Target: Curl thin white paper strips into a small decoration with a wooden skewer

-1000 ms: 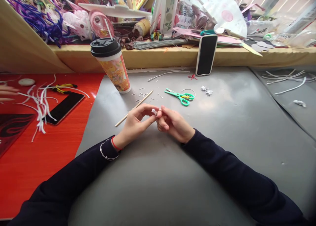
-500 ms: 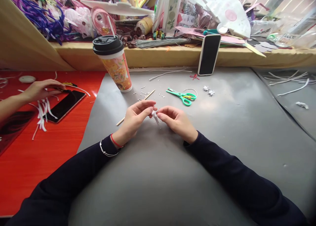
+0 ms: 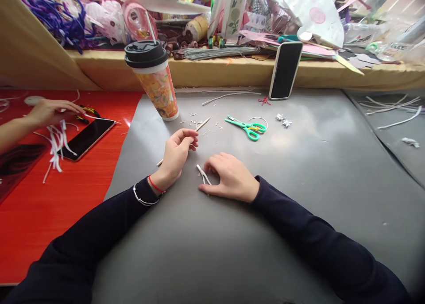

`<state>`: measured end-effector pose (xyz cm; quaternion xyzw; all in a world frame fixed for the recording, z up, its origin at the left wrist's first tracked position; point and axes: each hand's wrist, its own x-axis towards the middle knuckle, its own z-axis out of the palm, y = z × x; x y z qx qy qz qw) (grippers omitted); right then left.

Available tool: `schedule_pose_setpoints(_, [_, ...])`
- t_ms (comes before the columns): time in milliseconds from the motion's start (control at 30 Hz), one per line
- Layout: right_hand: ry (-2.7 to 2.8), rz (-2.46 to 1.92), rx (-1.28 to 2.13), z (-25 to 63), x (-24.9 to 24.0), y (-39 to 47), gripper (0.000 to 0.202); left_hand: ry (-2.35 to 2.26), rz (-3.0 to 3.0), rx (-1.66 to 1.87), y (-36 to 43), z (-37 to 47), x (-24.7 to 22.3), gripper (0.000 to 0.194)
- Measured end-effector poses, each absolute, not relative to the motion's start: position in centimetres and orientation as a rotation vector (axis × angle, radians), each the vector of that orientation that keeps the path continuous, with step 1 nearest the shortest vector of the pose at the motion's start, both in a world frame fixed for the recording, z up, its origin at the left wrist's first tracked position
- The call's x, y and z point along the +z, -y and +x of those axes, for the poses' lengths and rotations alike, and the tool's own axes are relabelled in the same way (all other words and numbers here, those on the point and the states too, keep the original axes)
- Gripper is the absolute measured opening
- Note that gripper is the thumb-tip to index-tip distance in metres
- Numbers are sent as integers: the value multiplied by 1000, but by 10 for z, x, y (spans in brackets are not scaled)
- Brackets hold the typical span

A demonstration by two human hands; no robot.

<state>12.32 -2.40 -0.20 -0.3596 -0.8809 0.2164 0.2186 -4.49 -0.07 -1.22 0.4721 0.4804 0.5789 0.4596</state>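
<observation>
My right hand (image 3: 232, 178) lies flat on the grey worktop (image 3: 299, 171), fingers loosely apart, thumb tip touching the small white paper strip (image 3: 202, 175) lying there, clamped on nothing. My left hand (image 3: 177, 153) rests just left of that strip, fingers curled but empty, over the wooden stick (image 3: 202, 124). Green scissors (image 3: 247, 128) lie beyond the strip.

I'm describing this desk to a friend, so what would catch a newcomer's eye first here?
Probably the tall orange patterned cup with a black lid and straw standing at the grey mat's far left, with mint-green plastic scissors to its right. At the centre, the right hand rests beside a small folded white paper strip, while the left hand curls over a thin wooden stick.
</observation>
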Motion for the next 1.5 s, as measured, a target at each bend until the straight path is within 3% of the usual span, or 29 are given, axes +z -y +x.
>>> schedule_pose_setpoints(100, [2481,-1044,545,125,-4,24,5,-1189,1221,1405,2,-43,-10,13])
schedule_pose_setpoints(233, [2233,-1187,695,134,2,15,2,-1166,1254,1342,4,-42,-6,14])
schedule_pose_setpoints(433, [1481,-1026,1640,137,12,9,18,-971,1129,1319,4,-43,-4,22])
schedule_pose_setpoints(600, [1289,-793,2119,136,14,11,12,-931,1412,1077,15,-38,3,18])
schedule_pose_setpoints(700, [1286,-739,2259,135,15,12,10,-930,1482,1128,20,-36,5,14])
schedule_pose_setpoints(933, [1353,-835,2173,131,13,15,14,-969,1486,1244,21,-34,3,10])
schedule_pose_setpoints(1100, [1581,-870,1858,131,13,17,27,-983,1451,1250,22,-34,6,15])
schedule_pose_setpoints(1500, [2036,-907,1287,131,7,16,32,-1004,1552,1181,23,-34,4,16])
